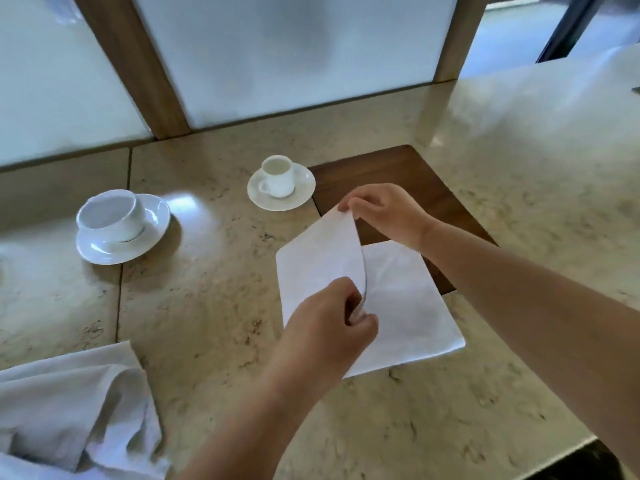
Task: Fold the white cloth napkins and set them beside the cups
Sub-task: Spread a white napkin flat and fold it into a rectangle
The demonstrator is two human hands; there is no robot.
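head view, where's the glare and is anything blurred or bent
Head view: bright glare patches on the marble table beside the large cup and at the far right edge; frosted window panels are blown out and soft; wooden frames lean from wide-angle distortion; the napkin and both hands look reasonably sharp.

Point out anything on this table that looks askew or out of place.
The crumpled cloth lies bunched at the table's near left edge, unfolded. The larger cup sits off-centre on its saucer, toward the left rim. Nothing looks spilled or damaged.
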